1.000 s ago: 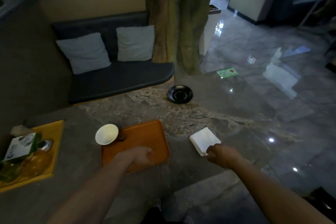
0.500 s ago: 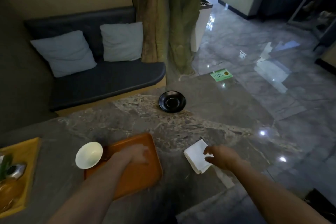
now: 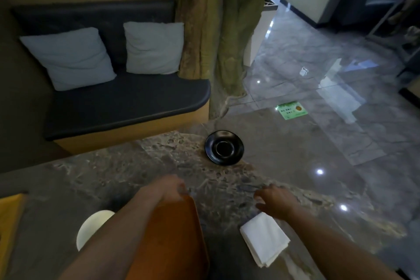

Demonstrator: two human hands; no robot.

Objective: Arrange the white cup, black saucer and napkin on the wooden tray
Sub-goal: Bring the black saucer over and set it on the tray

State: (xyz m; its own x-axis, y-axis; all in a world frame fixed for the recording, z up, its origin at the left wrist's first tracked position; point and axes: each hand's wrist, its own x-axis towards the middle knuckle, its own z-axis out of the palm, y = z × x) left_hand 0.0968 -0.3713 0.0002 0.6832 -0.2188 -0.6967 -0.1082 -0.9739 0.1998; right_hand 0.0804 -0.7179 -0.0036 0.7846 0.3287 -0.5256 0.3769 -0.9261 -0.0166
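The black saucer (image 3: 224,147) lies on the marble table near its far edge. Close to me is the orange wooden tray (image 3: 172,238), partly covered by my left forearm. The white cup (image 3: 92,227) stands on the table at the tray's left edge. A folded white napkin (image 3: 264,238) rests on the table right of the tray. My left hand (image 3: 168,188) hovers over the tray's far edge, fingers loosely curled, holding nothing. My right hand (image 3: 276,200) is just beyond the napkin with fingers spread, holding nothing, reaching toward the saucer.
A yellow tray (image 3: 10,223) sits at the left edge of the table. Beyond the table are a dark bench (image 3: 127,102) with two pale cushions, a tree trunk (image 3: 218,29), and a glossy floor with a green sticker (image 3: 292,109).
My right hand has left the napkin and moved forward toward the saucer. My left hand has slid from the tray's middle to its far edge. The camera has come closer.
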